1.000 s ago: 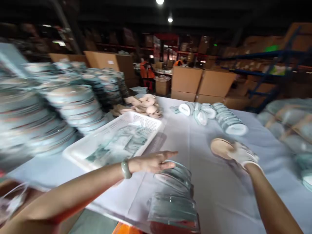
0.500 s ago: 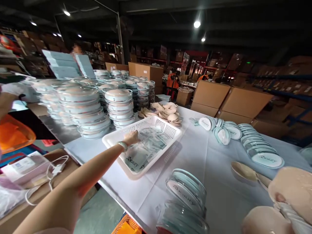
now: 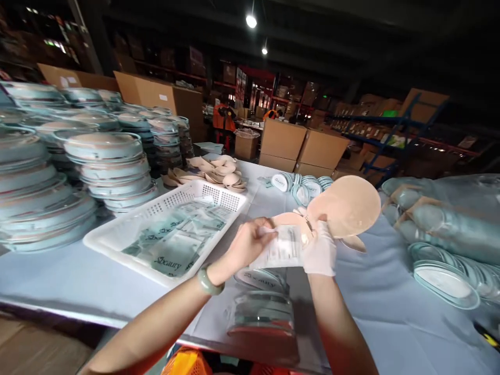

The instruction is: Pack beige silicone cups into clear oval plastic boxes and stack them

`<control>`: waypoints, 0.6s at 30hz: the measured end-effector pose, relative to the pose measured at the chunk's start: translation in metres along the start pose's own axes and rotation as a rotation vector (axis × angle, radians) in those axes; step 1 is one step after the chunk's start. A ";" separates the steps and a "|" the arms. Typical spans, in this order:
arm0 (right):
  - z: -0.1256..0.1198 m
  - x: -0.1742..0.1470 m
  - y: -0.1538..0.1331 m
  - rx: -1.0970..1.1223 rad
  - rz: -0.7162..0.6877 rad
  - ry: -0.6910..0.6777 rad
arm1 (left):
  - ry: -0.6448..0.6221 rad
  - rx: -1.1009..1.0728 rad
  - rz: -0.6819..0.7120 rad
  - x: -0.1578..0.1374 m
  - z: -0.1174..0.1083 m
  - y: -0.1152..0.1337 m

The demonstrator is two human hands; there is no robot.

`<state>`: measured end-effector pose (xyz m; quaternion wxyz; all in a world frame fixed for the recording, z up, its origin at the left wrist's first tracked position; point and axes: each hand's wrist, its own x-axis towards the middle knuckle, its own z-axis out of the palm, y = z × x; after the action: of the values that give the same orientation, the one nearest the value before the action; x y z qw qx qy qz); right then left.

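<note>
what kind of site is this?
Likely a warehouse packing line: cardboard cartons stacked behind the table, blue racking loaded with boxes, and tall stacks of identical round cases beside a basket of sachets.

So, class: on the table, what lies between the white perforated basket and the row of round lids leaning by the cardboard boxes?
In the head view, only bare white tablecloth lies between the white basket and the round lids.

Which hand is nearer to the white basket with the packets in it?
The left hand. It is just right of the white basket, near its right edge, gripping a small packet. The gloved right hand is farther right, on the packet's other side, also holding beige pads.
</note>
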<state>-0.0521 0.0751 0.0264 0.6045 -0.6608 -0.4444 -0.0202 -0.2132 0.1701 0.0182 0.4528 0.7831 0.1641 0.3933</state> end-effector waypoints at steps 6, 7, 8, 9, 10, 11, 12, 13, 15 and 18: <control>-0.037 -0.065 -0.026 -0.505 -0.682 -0.434 | -0.039 -0.442 -0.285 -0.026 -0.008 -0.031; -0.044 -0.074 -0.028 -0.599 -0.848 -0.506 | -0.073 -0.503 -0.307 -0.031 -0.007 -0.029; -0.049 -0.080 -0.028 -0.658 -0.932 -0.530 | -0.119 -0.543 -0.316 -0.035 -0.004 -0.025; -0.052 -0.083 -0.025 -0.661 -0.910 -0.522 | -0.182 -0.577 -0.323 -0.038 -0.003 -0.020; -0.054 -0.084 -0.020 -0.618 -0.794 -0.481 | -0.261 -0.614 -0.330 -0.041 -0.002 -0.014; -0.054 -0.082 -0.012 -0.551 -0.620 -0.415 | -0.354 -0.656 -0.339 -0.044 -0.003 -0.009; -0.053 -0.080 -0.001 -0.476 -0.441 -0.358 | -0.440 -0.694 -0.339 -0.046 -0.005 -0.006; -0.050 -0.076 0.011 -0.403 -0.296 -0.316 | -0.497 -0.699 -0.325 -0.049 -0.008 -0.007; -0.040 -0.069 0.039 -0.286 -0.106 -0.165 | -0.451 -0.527 -0.262 -0.053 -0.012 -0.022; -0.021 -0.063 0.074 -0.163 0.037 0.039 | -0.169 -0.002 -0.189 -0.056 -0.003 -0.070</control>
<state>-0.0338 0.0318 -0.0609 0.5576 -0.7155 -0.4169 -0.0579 -0.2442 0.1747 -0.0661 0.5008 0.7941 0.1981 0.2816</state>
